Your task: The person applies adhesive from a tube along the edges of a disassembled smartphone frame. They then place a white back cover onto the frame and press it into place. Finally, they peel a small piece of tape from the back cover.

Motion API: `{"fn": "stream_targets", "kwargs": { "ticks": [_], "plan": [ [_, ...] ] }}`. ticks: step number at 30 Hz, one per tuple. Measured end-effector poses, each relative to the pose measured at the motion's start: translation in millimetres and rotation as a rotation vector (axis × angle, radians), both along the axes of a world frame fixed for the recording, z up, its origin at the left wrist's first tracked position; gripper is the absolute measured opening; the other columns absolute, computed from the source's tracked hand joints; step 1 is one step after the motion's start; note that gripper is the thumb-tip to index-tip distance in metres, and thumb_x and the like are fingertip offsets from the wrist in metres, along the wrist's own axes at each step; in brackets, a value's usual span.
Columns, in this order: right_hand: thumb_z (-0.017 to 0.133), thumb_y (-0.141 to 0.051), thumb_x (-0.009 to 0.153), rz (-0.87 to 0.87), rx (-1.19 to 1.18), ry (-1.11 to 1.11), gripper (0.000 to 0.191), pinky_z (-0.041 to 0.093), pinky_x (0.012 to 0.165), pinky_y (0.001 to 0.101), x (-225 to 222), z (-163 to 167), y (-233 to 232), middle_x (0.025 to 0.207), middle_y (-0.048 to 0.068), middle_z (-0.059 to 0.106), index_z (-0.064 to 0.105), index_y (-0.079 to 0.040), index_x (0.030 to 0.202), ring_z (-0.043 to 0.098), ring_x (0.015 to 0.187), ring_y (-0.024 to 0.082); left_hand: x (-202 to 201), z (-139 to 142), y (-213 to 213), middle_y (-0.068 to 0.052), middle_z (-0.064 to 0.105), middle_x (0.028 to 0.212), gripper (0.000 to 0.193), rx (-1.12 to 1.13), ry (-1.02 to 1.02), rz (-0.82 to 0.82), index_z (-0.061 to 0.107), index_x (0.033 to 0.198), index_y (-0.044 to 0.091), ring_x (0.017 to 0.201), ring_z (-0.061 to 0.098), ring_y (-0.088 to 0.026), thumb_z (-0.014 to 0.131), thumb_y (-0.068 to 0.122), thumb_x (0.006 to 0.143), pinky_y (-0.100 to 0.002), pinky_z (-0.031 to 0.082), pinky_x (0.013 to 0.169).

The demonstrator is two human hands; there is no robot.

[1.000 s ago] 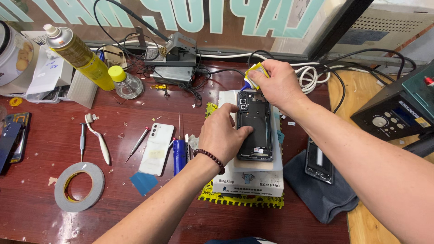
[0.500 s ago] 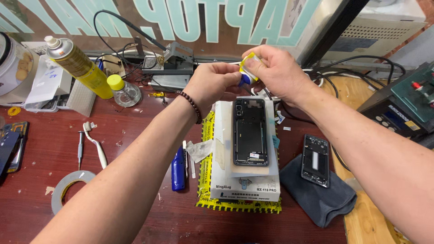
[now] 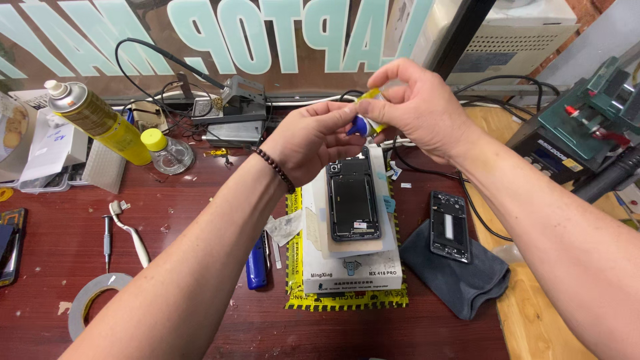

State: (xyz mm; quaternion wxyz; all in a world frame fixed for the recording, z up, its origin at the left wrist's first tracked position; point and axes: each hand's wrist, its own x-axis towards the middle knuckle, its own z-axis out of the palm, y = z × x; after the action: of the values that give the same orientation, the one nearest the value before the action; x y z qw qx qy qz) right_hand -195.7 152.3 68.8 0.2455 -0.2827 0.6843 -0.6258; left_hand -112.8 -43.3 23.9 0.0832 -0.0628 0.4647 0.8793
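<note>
Both hands meet above the bench: the right hand (image 3: 417, 110) is closed around a small yellow tube (image 3: 371, 100), and the left hand (image 3: 313, 137) pinches the tube's blue cap (image 3: 360, 125) between thumb and fingertips; whether the cap is on or just off the nozzle is hard to tell, since the fingers cover the joint. Directly below the hands lies an opened black phone frame (image 3: 353, 199) on a white box (image 3: 353, 267), which rests on a yellow mat (image 3: 347, 301). The left forearm crosses in front of a blue tool (image 3: 255, 262) just beside the mat. To the right, a second phone part (image 3: 449, 225) sits on a grey cloth (image 3: 460, 280). Behind the hands stands a grey soldering stand (image 3: 235, 110) with black cables. Far left are a yellow spray can (image 3: 100, 121), a small bottle with a yellow lid (image 3: 165, 150), a screwdriver (image 3: 107, 239), a white-handled tool (image 3: 130, 233) and a tape roll (image 3: 90, 303) on the red-brown table (image 3: 200, 193).
</note>
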Motion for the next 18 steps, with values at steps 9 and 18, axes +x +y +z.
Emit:
{"fn": "stream_targets", "kwargs": {
  "ticks": [9,18],
  "plan": [
    [0.075,-0.02,0.085,-0.026,0.135,0.295,0.054,0.059,0.085,0.0202,25.9,13.5,36.3,0.115,0.001,0.074,0.056,-0.005,0.133,0.071,0.101,0.005,-0.7,-7.3,36.1,-0.007,0.072,0.095,0.022,-0.054,0.017,0.028,0.07,0.109,0.0,0.081,0.068,-0.016,0.074,0.01,0.09,-0.035,0.063,0.077],
    [0.068,-0.018,0.1,-0.226,0.325,0.726,0.019,0.054,0.066,0.0263,37.6,22.3,29.8,0.083,0.005,0.075,0.076,-0.002,0.108,0.068,0.072,0.013,10.1,26.6,34.7,-0.007,0.075,0.096,0.019,-0.252,0.013,-0.111,0.071,0.106,0.002,0.081,0.073,-0.014,0.071,0.013,0.09,-0.031,0.064,0.071]
  ]
}}
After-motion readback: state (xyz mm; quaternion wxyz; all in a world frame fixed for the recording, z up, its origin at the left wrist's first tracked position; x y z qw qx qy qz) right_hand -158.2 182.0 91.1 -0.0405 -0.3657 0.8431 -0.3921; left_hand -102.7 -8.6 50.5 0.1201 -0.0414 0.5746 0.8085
